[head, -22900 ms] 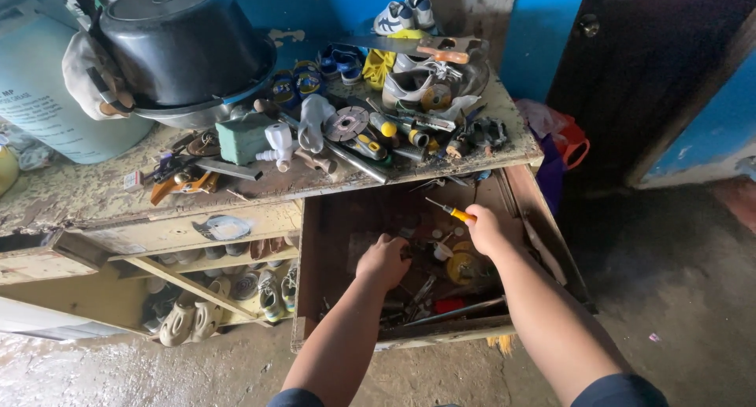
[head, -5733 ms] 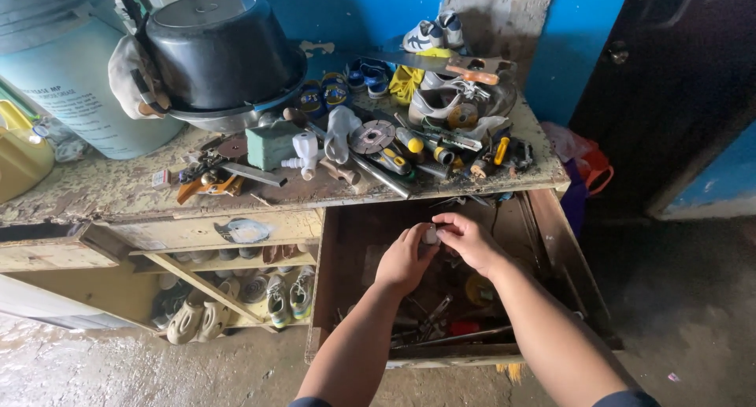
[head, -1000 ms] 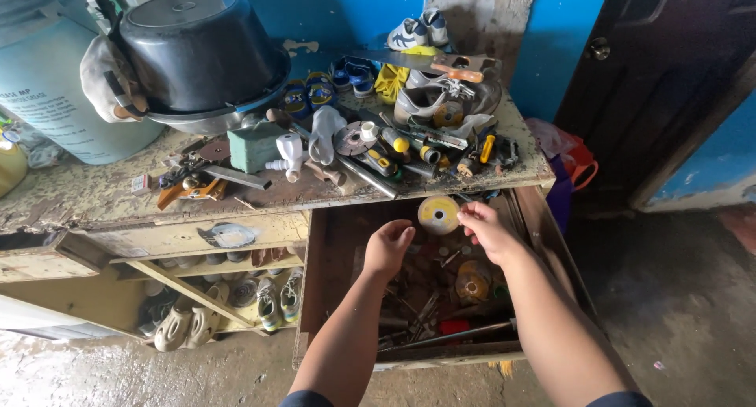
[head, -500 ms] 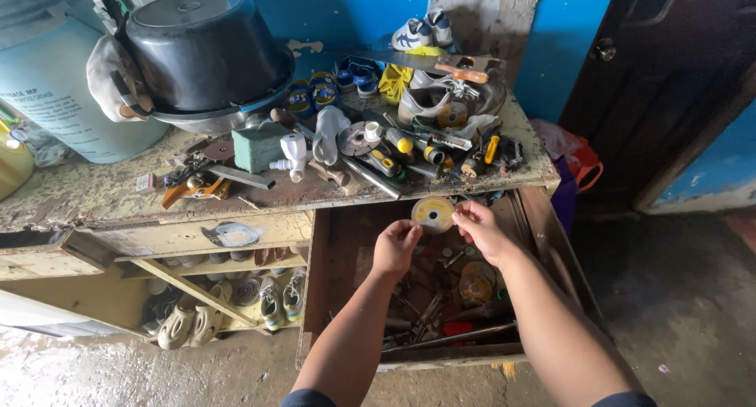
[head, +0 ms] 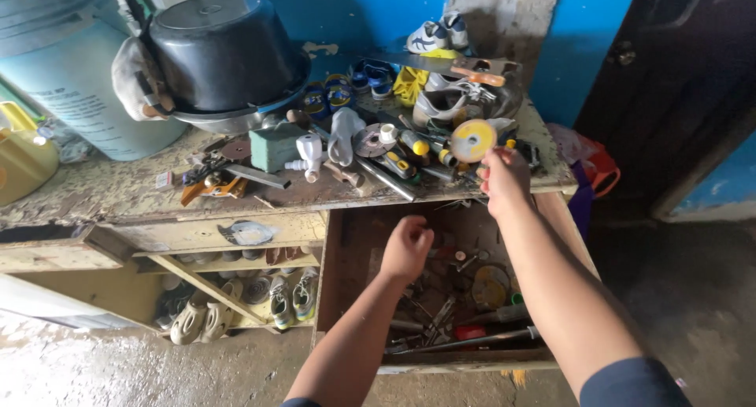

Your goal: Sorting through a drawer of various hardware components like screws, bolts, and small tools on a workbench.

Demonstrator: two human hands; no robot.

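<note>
The right hand (head: 504, 178) pinches a yellow cutting disc (head: 472, 141) by its edge, above the cluttered tabletop (head: 94, 190). The left hand (head: 407, 248) hangs loosely curled and empty over the open drawer (head: 354, 241). A flat, free spot among the screwdrivers (head: 413, 143) suits the disc best.

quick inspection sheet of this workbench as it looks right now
surface: worn wooden bench top, paint peeling
job's things: yellow disc held up over the bench edge; open drawer full of small tools
clutter: screwdrivers, white pipe fitting, green block, shoes, black pot
hands: right hand grips the disc; left hand empty over the drawer
cables: nothing seen
surroundings: blue wall, dark door, pale drum
</note>
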